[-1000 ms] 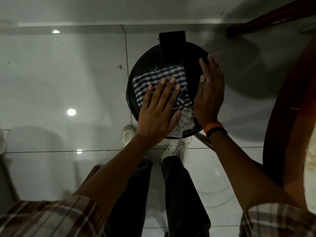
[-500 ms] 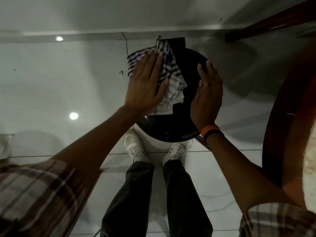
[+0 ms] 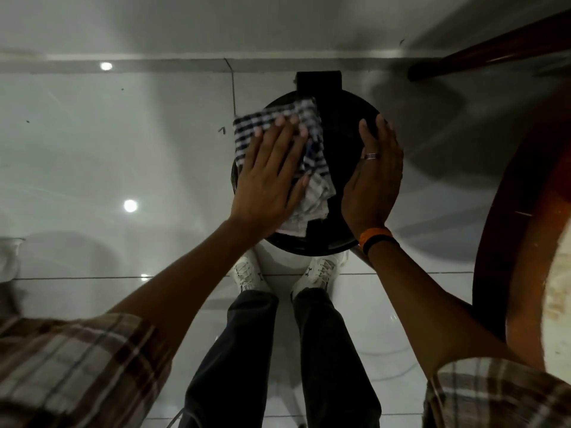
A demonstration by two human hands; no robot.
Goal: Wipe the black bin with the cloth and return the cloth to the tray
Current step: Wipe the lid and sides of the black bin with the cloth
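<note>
A woven checked cloth, soft and crumpled, is seen on the black bin, whose lid looks like smooth, faintly glossy plastic. Around the bin, glossy floor tiles are seen mirroring lights; to its right, polished wooden furniture.

floor: glossy pale tiles, ceiling-light reflections | wall: grey, plain | right: curved brown wooden furniture | light: dim

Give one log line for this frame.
stage: wiping | left hand: flat on cloth atop black bin | right hand: steadying bin rim | tray: unseen
</note>
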